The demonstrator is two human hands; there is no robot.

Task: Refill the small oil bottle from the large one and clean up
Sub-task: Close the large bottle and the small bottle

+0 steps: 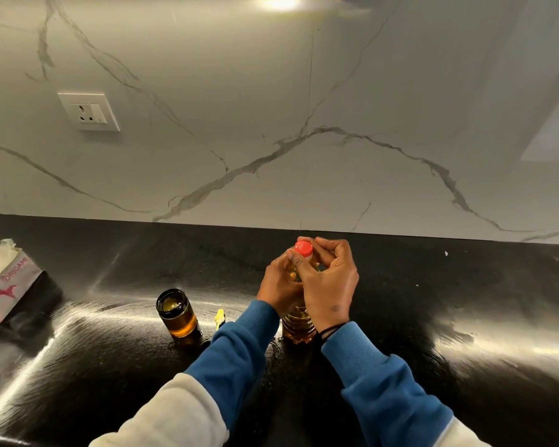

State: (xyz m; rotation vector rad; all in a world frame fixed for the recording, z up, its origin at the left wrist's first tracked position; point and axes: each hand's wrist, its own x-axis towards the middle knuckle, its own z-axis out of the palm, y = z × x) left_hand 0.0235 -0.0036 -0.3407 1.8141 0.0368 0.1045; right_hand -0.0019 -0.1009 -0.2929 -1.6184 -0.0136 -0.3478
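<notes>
We log one large bottle [299, 327], clear ribbed plastic, amber oil inside, standing upright on the counter [465, 301] near its middle. Its cap [303, 249] is red, round, ridged at the edge, and sits on the neck.

Left hand [279, 285]: fingers curled round the bottle's shoulder, clasping it. Right hand [328, 279]: thumb and fingertips curled about the cap, pinching it from above. A dark band circles the right wrist. Both sleeves are blue ribbed knit at the cuff, with pale cloth further up the arm.

One small bottle [177, 314] stands upright to the left of the large one, well apart from it: dark brown glass, short, cylindrical, mouth uncovered, amber oil showing through the lower half. Between the two we note one small yellow item [219, 317] lying on the counter, partly hidden by the left sleeve; we cannot tell what it is.

Counter: black polished stone, glossy, streaked with glare. A few wet spots show near the large bottle's base.

Far left, one tissue box [4, 285], grey and pink card, white tissue crumpled out of the top.

Wall [271, 124]: white marble-look slab with grey veins. One white socket plate [89, 111] on it.
</notes>
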